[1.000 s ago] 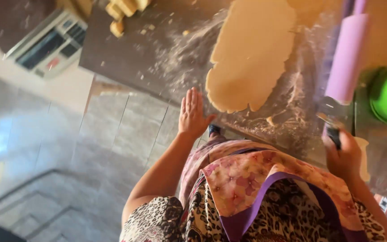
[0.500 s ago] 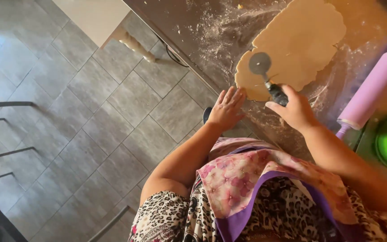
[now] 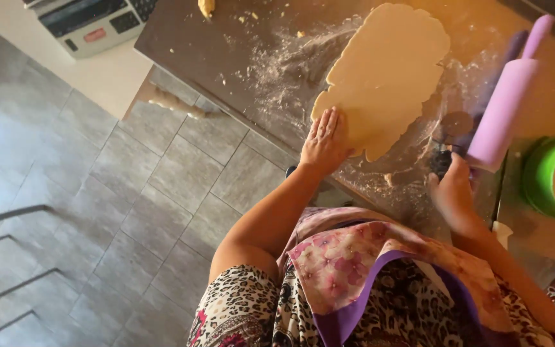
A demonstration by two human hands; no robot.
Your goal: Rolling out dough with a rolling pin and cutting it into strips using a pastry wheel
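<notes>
My left hand (image 3: pixel 324 140) lies flat, fingers spread, on the rolled dough sheet's (image 3: pixel 387 71) 7 o'clock edge. My right hand (image 3: pixel 452 193) grips a wheel cutter (image 3: pixel 454 132) at the dough's 4 o'clock. Lilac rolling pin (image 3: pixel 505 106) and green bowl (image 3: pixel 550 177) crowd the floured worktop (image 3: pixel 226 51) at 3 o'clock.

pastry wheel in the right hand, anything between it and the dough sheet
Nothing visible. The right hand holds the pastry wheel just off the dough sheet, with only floured countertop between. The purple rolling pin lies on the wheel's far side.
</notes>
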